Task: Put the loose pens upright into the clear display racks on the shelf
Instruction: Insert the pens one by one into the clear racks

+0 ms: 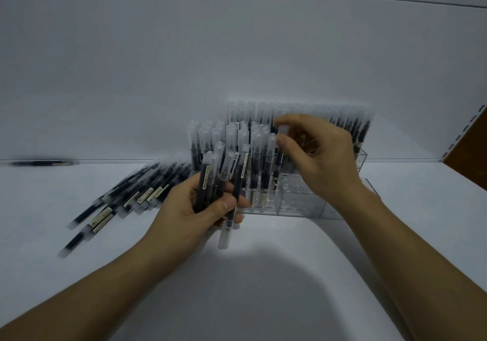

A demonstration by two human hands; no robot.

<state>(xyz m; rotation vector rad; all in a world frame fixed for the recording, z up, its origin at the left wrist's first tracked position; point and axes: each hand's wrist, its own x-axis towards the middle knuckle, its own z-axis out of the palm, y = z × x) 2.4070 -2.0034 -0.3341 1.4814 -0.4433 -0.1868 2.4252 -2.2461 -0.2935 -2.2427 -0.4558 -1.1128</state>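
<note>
Well under way, by the look of it past the half. Packed full along the back tier of the clear plastic display racks (303,201); filled on the left of the front tier, with bare holes (295,183) to the right. Pinching the frosted cap of one slim dark pen (282,130) in the right grip (321,156), upright over the front tier. Clasping a bundle of like pens (210,180) in the left grip (195,209), fingers curled round. Left to rack: that bundle, the loose heap of pens (131,195) lying flat on the white shelf (263,261), and a stray pen (42,163) by the back wall.
</note>
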